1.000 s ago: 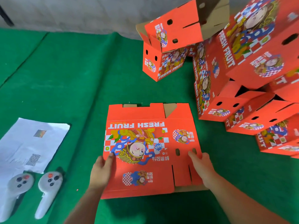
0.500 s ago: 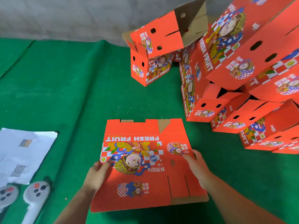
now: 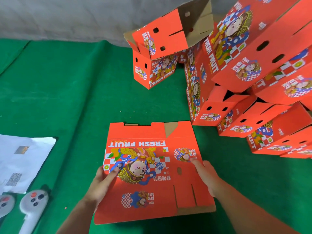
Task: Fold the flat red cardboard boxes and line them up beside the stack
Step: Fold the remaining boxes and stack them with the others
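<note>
While the left hand (image 3: 103, 184) grips the flat red box (image 3: 152, 173) at its left edge, thumb on the print, the right hand (image 3: 205, 174) grips its right edge likewise. Between them the box lies over the green cloth (image 3: 67, 98), long axis running away from the person, its "FRESH FRUIT" lettering upside down and notched flaps at the far end. Beyond, to the right, sit folded red boxes (image 3: 253, 65).

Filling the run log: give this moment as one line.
stage: fold not begun | left hand: grips flat red cardboard box left edge | right hand: grips right edge | folded red boxes: piled right
</note>
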The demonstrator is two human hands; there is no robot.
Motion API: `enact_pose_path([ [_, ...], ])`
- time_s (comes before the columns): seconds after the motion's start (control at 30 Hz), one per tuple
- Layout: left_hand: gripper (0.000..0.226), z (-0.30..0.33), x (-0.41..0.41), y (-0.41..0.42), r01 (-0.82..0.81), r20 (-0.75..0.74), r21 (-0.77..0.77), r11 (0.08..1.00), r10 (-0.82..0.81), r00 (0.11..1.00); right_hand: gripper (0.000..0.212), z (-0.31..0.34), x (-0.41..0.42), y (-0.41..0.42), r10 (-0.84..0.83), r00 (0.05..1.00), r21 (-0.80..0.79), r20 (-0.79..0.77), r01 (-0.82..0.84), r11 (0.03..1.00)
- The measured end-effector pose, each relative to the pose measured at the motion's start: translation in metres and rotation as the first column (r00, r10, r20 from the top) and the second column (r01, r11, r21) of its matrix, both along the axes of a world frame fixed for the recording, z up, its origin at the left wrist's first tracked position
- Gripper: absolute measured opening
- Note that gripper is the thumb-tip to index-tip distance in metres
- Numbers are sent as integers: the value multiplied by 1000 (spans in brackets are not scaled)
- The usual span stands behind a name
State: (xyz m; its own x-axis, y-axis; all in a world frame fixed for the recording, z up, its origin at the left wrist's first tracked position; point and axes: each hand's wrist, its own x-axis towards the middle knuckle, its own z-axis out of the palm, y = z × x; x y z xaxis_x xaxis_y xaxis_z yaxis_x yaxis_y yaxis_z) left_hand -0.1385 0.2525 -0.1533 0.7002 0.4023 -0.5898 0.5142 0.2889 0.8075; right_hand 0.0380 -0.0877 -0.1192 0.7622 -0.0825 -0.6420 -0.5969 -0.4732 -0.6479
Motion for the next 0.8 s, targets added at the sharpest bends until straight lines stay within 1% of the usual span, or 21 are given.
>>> enact_pose_path([
  [0.03, 56, 1, 1, -2, -6, -7, 22, 1000, 6, 1000, 50, 1, -1, -1, 1, 1000, 2, 1, -1, 1000],
  [0.1, 57, 3, 2, -8, -10, -27, 89, 996, 13, 1000, 49, 1, -1, -2, -6, 999, -1, 37, 6, 1000],
  [0.17, 57, 2, 3, -11, -14, -45, 133, 991, 20, 999, 50, 4, 0, -2, -38, 992, -2, 122, 38, 999],
  [0.23, 61, 3, 1, -7, -11, -34, 143, 990, 16, 999, 48, 9, 2, -3, -48, 978, -13, 203, 52, 999],
  [0.3, 70, 10, 0, 7, 43, -2, 89, 995, -43, 999, 48, 14, 4, -6, -29, 982, 8, 186, 28, 1000],
  [0.33, 75, 16, -1, 13, 92, 30, 18, 996, -93, 995, 50, 16, 4, -6, -25, 989, 50, 148, 17, 999],
  [0.37, 82, 21, 1, 19, 111, 69, -76, 991, -106, 992, 54, 19, 4, -6, -11, 992, 74, 124, 2, 997],
  [0.4, 86, 26, 4, 22, 77, 99, -157, 985, -62, 993, 56, 21, 5, -4, 14, 990, 84, 143, -26, 996],
  [0.43, 85, 30, 8, 23, 13, 105, -166, 986, 4, 994, 53, 23, 5, 0, 38, 979, 95, 201, -58, 994],
  [0.47, 82, 35, 13, 22, -70, 98, -122, 990, 82, 992, 45, 23, 6, 5, 43, 958, 107, 283, -76, 991],
  [0.5, 82, 38, 20, 19, -173, 67, -22, 985, 174, 982, 43, 24, 7, 12, 36, 935, 141, 352, -91, 986],
  [0.53, 83, 43, 26, 17, -254, 40, 95, 963, 251, 967, 54, 25, 8, 19, 49, 912, 120, 408, -107, 987],
  [0.57, 78, 44, 31, 15, -300, 30, 202, 932, 300, 954, 71, 25, 10, 25, 95, 884, 37, 458, -126, 991],
  [0.6, 74, 45, 35, 13, -321, 42, 274, 906, 323, 946, 84, 28, 11, 32, 199, 856, -140, 477, -149, 979],
  [0.63, 73, 44, 37, 11, -342, 67, 298, 891, 338, 939, 91, 31, 12, 39, 296, 823, -311, 484, -154, 938],
  [0.67, 71, 45, 38, 9, -383, 108, 284, 879, 367, 924, 93, 38, 13, 45, 375, 773, -432, 512, -146, 890],
  [0.73, 66, 48, 39, 3, -441, 161, 238, 865, 413, 896, 90, 53, 18, 59, 497, 619, -522, 608, -159, 838],
  [0.77, 64, 50, 40, 1, -452, 173, 215, 866, 421, 890, 88, 62, 22, 66, 563, 534, -562, 631, -185, 806],
  [0.8, 61, 51, 41, -3, -451, 180, 199, 870, 420, 889, 87, 70, 27, 72, 620, 475, -591, 625, -231, 773],
])
